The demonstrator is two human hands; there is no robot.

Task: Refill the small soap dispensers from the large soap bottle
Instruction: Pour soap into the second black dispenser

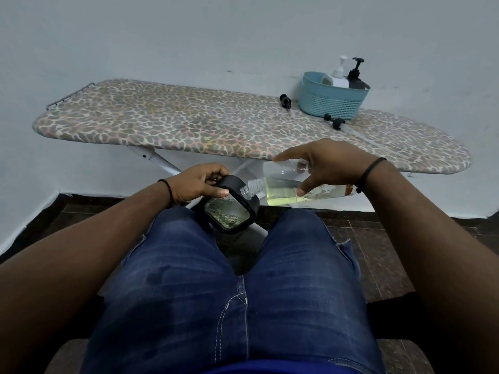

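Observation:
My left hand [198, 182] grips a small black-framed soap dispenser [229, 209] with a clear side, held between my knees. Greenish liquid shows inside it. My right hand [326, 164] holds the large clear soap bottle [286, 193] tipped on its side, thumb under it and fingers over the top. The bottle's open neck touches the dispenser's top edge. Yellow-green soap lies along the bottle's lower half.
An ironing board [172, 125] with a spotted cover stands in front of me. On its right end sits a teal basket [330, 99] with a white pump bottle [337, 76] and a black pump bottle [356, 76]. Two loose black pump heads [286, 101] [334, 122] lie beside the basket.

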